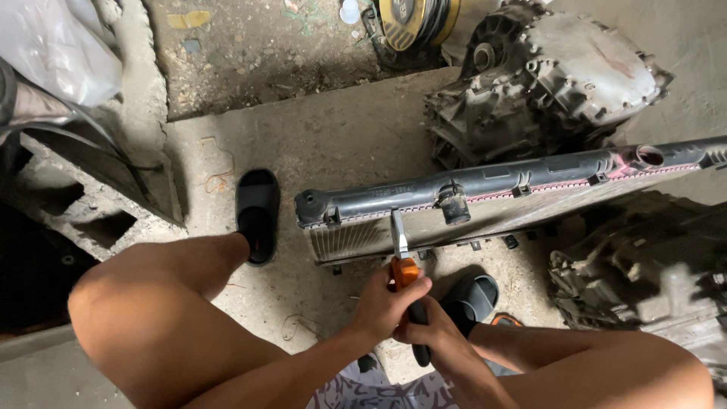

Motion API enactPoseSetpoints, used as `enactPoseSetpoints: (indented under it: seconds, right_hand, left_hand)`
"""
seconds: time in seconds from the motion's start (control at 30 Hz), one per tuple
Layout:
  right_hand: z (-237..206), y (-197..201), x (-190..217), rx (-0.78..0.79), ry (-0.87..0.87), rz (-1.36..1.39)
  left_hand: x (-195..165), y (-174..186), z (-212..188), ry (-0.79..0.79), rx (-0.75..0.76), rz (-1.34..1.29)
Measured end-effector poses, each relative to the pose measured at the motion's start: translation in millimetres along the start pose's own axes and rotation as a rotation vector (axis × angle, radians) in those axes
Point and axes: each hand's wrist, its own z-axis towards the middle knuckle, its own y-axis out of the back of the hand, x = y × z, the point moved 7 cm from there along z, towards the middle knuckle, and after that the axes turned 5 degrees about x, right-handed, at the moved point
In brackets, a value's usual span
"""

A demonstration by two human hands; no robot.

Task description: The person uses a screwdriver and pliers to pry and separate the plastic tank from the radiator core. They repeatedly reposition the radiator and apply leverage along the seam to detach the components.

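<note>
Orange-handled pliers [402, 257] in both hands

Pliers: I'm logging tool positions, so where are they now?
Head view, centre: the pliers, orange-handled, in both hands, tip at the radiator's black top edge.

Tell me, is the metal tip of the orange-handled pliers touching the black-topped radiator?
Touching: in the head view, the pliers' metal tip meets the radiator along the seam beneath its black plastic top.
</note>
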Motion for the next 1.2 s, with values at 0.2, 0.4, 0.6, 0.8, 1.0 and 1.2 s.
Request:
enactPoseSetpoints:
  seconds: [0.2,0.4,0.6,0.8,1.0,1.2]
  right_hand:
    - [4,-1,-1,0.108,0.083,0.042]
    - [-5,-8,3,0.235,0.099,0.183]
    - [-6,13,-5,0.119,0.021,0.012]
    - [19,34,-24,0.051,-0.053,-0.398]
    - [30,37,-36,0.133,-0.048,-0.428]
    - [37,35,-32,0.183,-0.022,-0.416]
  left_hand:
    - [-4,-3,0,0.067,0.060,0.032]
    - [-6,-6,-4,0.096,-0.005,0.051]
    - [-1,-12,-3,0.066,0.032,-0.074]
    - [15,-11,2,0.077,0.030,-0.019]
    - [24,-10,11,0.038,0.052,0.150]
    - [27,-11,19,0.019,0.074,0.008]
